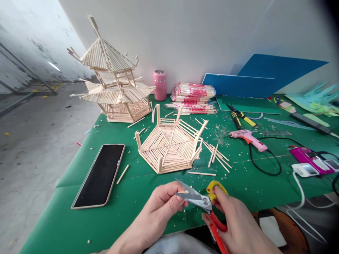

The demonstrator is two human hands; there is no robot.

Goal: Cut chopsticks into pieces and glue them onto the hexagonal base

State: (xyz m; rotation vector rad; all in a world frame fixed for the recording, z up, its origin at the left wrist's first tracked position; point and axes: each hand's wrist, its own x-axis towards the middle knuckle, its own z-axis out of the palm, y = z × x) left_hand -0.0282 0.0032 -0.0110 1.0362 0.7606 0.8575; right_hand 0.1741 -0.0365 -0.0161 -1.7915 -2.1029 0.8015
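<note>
My right hand grips scissors by their yellow and red handles, and the blades stand apart. At the blades, my left hand is closed in a pinch on a small wooden stick, of which only a pale end shows; the rest is hidden by the fingers. Just beyond both hands stands a low polygonal base made of wooden sticks, with short posts at its corners and slatted railings along the back. Loose sticks lie to its right, and a single stick lies in front.
A stick pagoda stands at the back left. On the green table are a phone, a pink cup, packed sticks, yellow-black pliers, a pink glue gun with its black cable, and a magenta device.
</note>
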